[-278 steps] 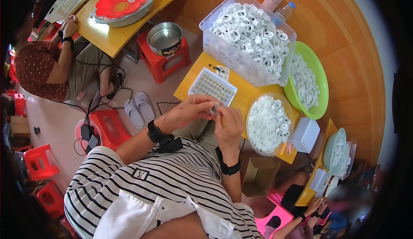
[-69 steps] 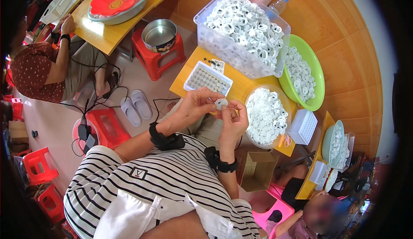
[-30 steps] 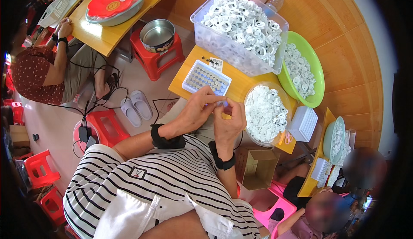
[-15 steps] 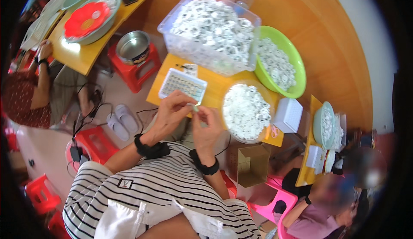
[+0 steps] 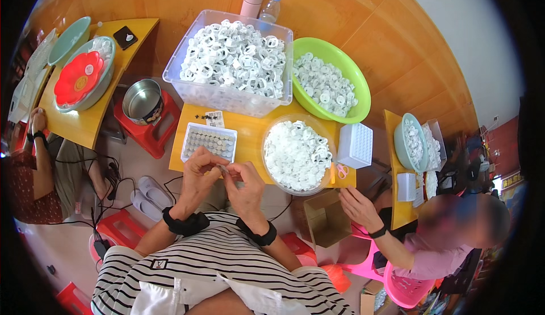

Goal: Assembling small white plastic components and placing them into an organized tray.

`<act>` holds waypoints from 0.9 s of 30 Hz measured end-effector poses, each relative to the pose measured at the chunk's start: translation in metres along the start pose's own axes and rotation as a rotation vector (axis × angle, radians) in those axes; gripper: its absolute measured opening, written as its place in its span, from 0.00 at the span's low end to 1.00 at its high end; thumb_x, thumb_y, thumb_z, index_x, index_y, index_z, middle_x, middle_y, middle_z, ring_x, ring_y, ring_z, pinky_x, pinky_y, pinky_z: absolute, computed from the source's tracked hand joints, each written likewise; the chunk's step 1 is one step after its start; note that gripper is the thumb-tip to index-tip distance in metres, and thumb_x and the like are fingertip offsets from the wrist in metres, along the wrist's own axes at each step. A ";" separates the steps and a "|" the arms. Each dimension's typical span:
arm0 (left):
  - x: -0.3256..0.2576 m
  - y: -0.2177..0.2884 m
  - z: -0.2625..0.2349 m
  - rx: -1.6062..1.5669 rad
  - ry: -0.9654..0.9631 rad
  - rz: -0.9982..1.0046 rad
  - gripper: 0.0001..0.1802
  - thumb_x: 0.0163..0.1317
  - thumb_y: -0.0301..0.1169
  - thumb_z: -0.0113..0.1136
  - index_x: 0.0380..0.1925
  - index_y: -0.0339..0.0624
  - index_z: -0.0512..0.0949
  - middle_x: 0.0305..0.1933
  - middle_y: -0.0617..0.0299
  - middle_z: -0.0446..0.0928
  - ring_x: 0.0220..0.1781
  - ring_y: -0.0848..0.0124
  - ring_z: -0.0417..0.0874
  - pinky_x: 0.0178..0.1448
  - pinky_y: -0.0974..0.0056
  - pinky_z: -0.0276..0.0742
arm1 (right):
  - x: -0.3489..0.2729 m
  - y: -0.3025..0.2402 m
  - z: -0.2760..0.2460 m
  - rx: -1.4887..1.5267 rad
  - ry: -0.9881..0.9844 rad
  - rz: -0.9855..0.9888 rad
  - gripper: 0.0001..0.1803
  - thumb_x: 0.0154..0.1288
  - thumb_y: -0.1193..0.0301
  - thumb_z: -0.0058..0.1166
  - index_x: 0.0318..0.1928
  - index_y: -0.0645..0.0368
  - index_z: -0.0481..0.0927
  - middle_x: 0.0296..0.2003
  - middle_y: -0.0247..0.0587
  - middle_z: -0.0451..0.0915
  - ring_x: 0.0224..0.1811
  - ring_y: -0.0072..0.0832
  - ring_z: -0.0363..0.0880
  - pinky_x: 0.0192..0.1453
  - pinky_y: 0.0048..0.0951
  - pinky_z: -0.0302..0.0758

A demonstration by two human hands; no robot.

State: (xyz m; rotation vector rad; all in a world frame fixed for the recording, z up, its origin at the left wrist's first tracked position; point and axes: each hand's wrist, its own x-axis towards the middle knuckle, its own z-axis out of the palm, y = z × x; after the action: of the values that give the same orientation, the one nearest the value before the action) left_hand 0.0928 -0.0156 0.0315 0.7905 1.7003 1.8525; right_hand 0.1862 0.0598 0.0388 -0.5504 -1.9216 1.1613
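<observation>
Mid-frame, left hand and right hand pinch one small part together; best kept close above the tray, fingertips steady.

Item count by kind, head view.

Yellow tables: three. Clear bins of white plastic rings: one. Green basins: one. Clear round bowls of white rings: one. Small white compartment trays: one. White grid blocks: one. Teal bowls: two, one on the right-hand table and one on the left-hand table. Red dishes: one. Metal pots: one. Red stools: four in view. Bottles: one; pink tumblers: one. Slippers: one pair. Cardboard boxes: one. Persons besides the wearer: two.
</observation>
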 end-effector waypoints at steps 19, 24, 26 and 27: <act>0.007 -0.006 -0.043 -0.156 0.006 -0.109 0.12 0.56 0.21 0.56 0.41 0.32 0.77 0.38 0.61 0.76 0.36 0.78 0.76 0.42 0.72 0.74 | 0.163 -0.013 -0.128 0.235 0.312 0.072 0.12 0.59 0.79 0.53 0.44 0.64 0.74 0.31 0.38 0.77 0.33 0.25 0.80 0.31 0.21 0.76; 0.005 -0.010 -0.046 -0.147 0.027 -0.162 0.10 0.58 0.22 0.54 0.40 0.32 0.77 0.34 0.63 0.77 0.34 0.79 0.76 0.40 0.73 0.73 | 0.130 0.014 -0.154 0.010 0.310 0.173 0.07 0.60 0.78 0.52 0.40 0.65 0.76 0.31 0.37 0.77 0.30 0.24 0.80 0.30 0.20 0.76; 0.006 -0.007 -0.049 -0.137 0.019 -0.178 0.10 0.58 0.23 0.54 0.39 0.33 0.77 0.33 0.63 0.77 0.34 0.79 0.76 0.40 0.74 0.73 | 0.110 0.038 -0.163 -0.022 0.219 0.261 0.05 0.60 0.78 0.52 0.37 0.65 0.77 0.29 0.35 0.78 0.28 0.23 0.80 0.28 0.19 0.75; 0.007 -0.002 -0.051 -0.123 0.041 -0.167 0.10 0.58 0.23 0.54 0.39 0.32 0.77 0.32 0.63 0.77 0.33 0.79 0.76 0.40 0.74 0.73 | 0.100 0.044 -0.165 -0.086 0.239 0.294 0.05 0.59 0.78 0.52 0.36 0.65 0.78 0.27 0.34 0.78 0.27 0.21 0.78 0.27 0.18 0.74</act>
State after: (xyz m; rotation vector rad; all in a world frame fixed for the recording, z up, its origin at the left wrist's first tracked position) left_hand 0.0521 -0.0465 0.0273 0.5476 1.6073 1.8486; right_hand 0.2606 0.2376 0.0833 -0.9993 -1.7289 1.1377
